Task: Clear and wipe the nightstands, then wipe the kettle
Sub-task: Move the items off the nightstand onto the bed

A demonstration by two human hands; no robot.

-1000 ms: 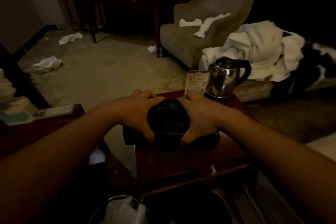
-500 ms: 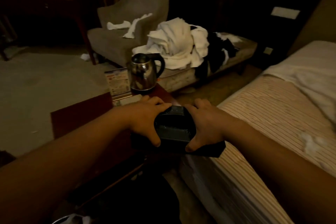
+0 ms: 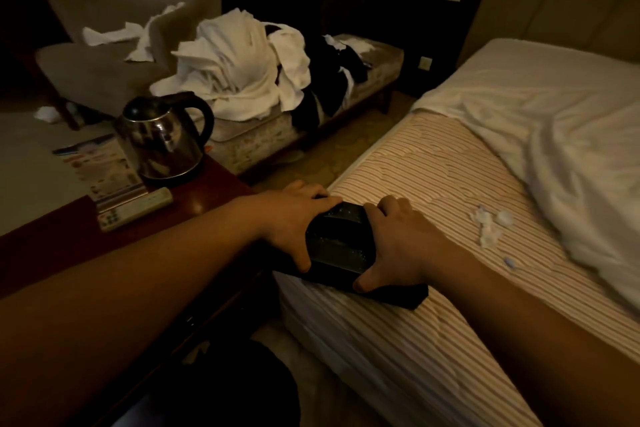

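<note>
A dim bedroom is seen, with a striped mattress (image 3: 433,184) filling the right side and a dark red nightstand (image 3: 214,191) to its left. Against the view of a second ago, the black tray (image 3: 341,246) is no longer on the nightstand top: it has been carried rightwards and is now at the near left edge of the mattress, its right corner lying over the stripes. It is gripped at both sides, the left hand (image 3: 294,218) curled round its left rim with the thumb underneath, the right hand (image 3: 394,239) curled round its right rim with the thumb at the front edge. The kettle (image 3: 162,135) is left standing at the far right corner of the nightstand; a leaflet (image 3: 104,166) is propped just beside it on the left and a pale remote control (image 3: 135,208) lies in front of it. A white sheet (image 3: 554,121) is bunched over the far part of the mattress, with small white scraps (image 3: 488,225) near its edge. White towels (image 3: 242,59) are heaped on a bench (image 3: 363,76) beyond, beside an armchair (image 3: 138,28). The contents of the tray cannot be made out in the low light, and whether its underside rests on the mattress cannot be told. The near and left parts of the nightstand are hidden by the forearms.
</note>
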